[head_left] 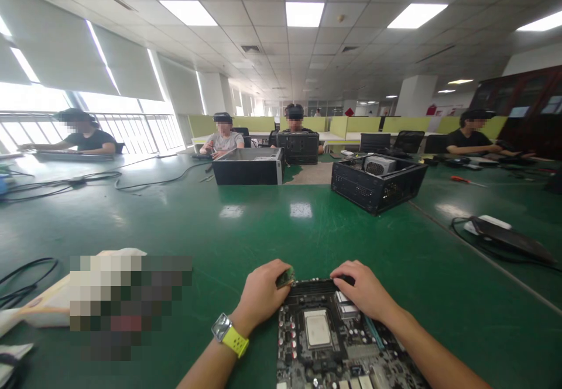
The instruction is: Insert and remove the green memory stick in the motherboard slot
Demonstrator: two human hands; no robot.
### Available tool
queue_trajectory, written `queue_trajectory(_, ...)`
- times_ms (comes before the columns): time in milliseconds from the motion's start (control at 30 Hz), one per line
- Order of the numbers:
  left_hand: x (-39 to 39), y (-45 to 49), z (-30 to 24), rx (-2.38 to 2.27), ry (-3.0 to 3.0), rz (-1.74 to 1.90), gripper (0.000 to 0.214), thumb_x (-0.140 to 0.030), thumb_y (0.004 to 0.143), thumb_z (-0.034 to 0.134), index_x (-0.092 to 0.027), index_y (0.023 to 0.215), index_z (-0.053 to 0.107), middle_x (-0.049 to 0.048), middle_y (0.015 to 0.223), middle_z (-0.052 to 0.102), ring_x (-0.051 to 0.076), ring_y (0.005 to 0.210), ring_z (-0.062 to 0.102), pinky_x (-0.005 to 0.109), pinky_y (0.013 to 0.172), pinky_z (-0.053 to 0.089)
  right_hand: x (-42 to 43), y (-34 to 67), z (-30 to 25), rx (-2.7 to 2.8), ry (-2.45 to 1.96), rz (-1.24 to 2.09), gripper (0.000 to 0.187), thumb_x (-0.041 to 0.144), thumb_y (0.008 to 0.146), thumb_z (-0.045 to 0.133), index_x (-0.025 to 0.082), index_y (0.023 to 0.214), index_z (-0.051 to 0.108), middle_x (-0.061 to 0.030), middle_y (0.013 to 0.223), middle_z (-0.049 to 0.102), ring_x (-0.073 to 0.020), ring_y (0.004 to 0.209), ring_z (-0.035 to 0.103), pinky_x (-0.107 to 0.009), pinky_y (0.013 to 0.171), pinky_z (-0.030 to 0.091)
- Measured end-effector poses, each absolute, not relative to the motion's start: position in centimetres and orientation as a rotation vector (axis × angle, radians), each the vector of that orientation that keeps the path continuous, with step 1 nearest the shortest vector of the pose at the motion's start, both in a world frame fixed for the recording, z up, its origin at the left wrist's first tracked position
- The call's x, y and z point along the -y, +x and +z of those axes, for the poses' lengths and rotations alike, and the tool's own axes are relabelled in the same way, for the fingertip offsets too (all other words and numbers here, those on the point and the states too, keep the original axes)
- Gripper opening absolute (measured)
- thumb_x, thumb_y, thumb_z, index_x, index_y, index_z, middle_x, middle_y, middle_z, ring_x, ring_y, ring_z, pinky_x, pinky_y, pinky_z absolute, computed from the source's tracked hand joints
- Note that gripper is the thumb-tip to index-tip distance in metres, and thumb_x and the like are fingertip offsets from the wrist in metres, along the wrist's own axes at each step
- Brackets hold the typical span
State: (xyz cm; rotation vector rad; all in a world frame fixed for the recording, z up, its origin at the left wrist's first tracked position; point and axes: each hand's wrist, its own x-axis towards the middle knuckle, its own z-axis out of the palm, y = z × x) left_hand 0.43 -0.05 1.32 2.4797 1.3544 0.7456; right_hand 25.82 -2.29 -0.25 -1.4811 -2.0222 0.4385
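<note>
Lying at the near edge of the green table [307, 231], a circuit board [333, 348] sits flat with its square silver chip [317, 327] facing up, between the person's two forearms. The left hand [261, 295], with a yellow-strapped watch [230, 335] on its wrist, is closed around a small green part [285, 278], pinched at the fingertips just above the board's far left corner. The right hand [362, 292] rests on the board's far edge with its fingers curled over the black strip there; whether it grips the edge or only presses on it cannot be told.

To the left, black cables [26, 278] loop on the table beside a white sheet [118, 253], which is partly blurred out. To the right lies a flat black device [509, 237] with a cord running round it.

Further off stand an open computer case [377, 184] on the right, a closed black case [248, 167] left of it, and a third case [298, 146] behind. A red-handled screwdriver [465, 181] lies past the open case. Four seated people [223, 137] work along the table's far side, well apart from the person's hands.
</note>
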Motion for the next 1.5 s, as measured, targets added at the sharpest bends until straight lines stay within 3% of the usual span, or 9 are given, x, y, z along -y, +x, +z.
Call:
queue_trajectory(200, 0.5, 0.2, 2.1, -1.238, 2.515, 0.688, 0.013, -0.019, 0.077, 0.054, -0.022, 0.086, 0.063, 0.0018, 0.086, 0.063, 0.018, 0.083, 0.055, 0.025, 0.075, 0.041, 1.9, 25.2, 0.0, 2.021, -1.496, 0.427, 0.013, 0.024, 0.079, 0.052, 0.021, 0.076, 0.065, -0.0021, 0.084, 0.065, -0.0189, 0.086, 0.054, -0.031, 0.08, 0.039)
queue_trajectory(533, 0.1, -0.4, 1.7, -1.239, 2.505, 0.705, 0.012, -0.014, 0.075, 0.053, -0.021, 0.081, 0.061, 0.0024, 0.082, 0.062, 0.017, 0.078, 0.055, 0.024, 0.069, 0.041, 2.4, 24.3, 0.8, 2.007, -1.207, 0.528, 0.023, 0.015, 0.082, 0.046, 0.02, 0.089, 0.067, -0.0037, 0.089, 0.066, -0.0181, 0.089, 0.055, -0.032, 0.084, 0.041)
queue_trajectory(800, 0.0, -0.6, 1.8, -1.237, 2.492, 0.684, 0.012, -0.016, 0.077, 0.052, -0.02, 0.082, 0.063, 0.0032, 0.083, 0.064, 0.018, 0.079, 0.057, 0.025, 0.07, 0.042, 2.0, 24.4, 0.2, 2.025, -1.329, 0.559, 0.027, 0.014, 0.078, 0.047, 0.02, 0.091, 0.069, -0.004, 0.091, 0.068, -0.0192, 0.09, 0.057, -0.034, 0.086, 0.041)
queue_trajectory(1333, 0.1, -0.7, 2.1, -1.232, 2.406, 0.719, 0.021, -0.01, 0.064, 0.054, -0.02, 0.079, 0.066, 0.0018, 0.079, 0.063, 0.017, 0.076, 0.057, 0.025, 0.071, 0.043, 2.2, 24.4, 0.5, 2.027, -1.307, 0.56, 0.025, 0.016, 0.077, 0.05, 0.02, 0.092, 0.07, -0.0042, 0.091, 0.068, -0.0188, 0.09, 0.058, -0.033, 0.085, 0.042)
queue_trajectory(1500, 0.0, -0.7, 2.1, -1.175, 2.419, 0.872, 0.014, -0.016, 0.072, 0.058, -0.02, 0.082, 0.067, 0.002, 0.08, 0.064, 0.016, 0.076, 0.057, 0.024, 0.072, 0.043, 2.1, 24.4, 0.2, 2.026, -1.303, 0.568, 0.024, 0.018, 0.079, 0.051, 0.019, 0.093, 0.069, -0.0045, 0.092, 0.067, -0.0187, 0.09, 0.058, -0.033, 0.086, 0.042)
